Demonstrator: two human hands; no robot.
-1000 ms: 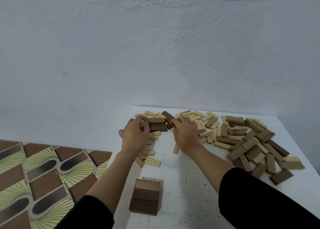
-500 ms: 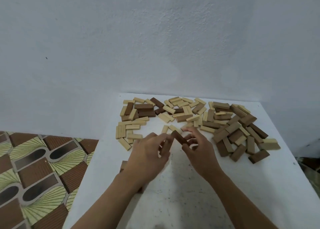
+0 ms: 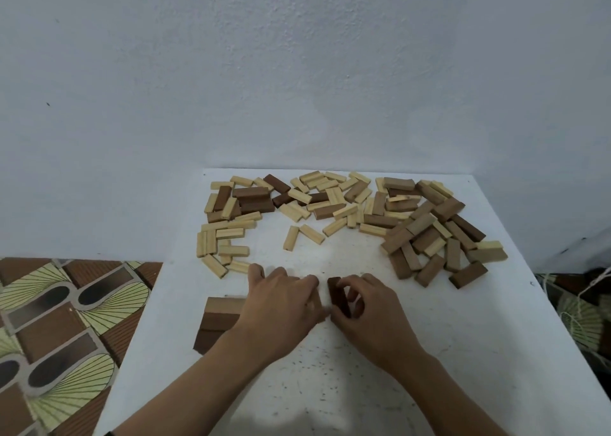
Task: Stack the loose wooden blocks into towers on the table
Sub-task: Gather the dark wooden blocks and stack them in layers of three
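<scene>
Head view: right hand [image 3: 370, 310] pinches a dark block [image 3: 338, 295] between curled fingers and thumb, mid-table [image 3: 330, 389]; left hand [image 3: 281, 303] lies palm-down at its 9 o'clock — its grip I cannot tell; short tower [image 3: 220, 320] further toward 9 o'clock; loose blocks [image 3: 334, 211] at 12.

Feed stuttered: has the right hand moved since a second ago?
Yes. The right hand has withdrawn from the loose wooden block pile toward the person, level with the short brown block stack.
</scene>
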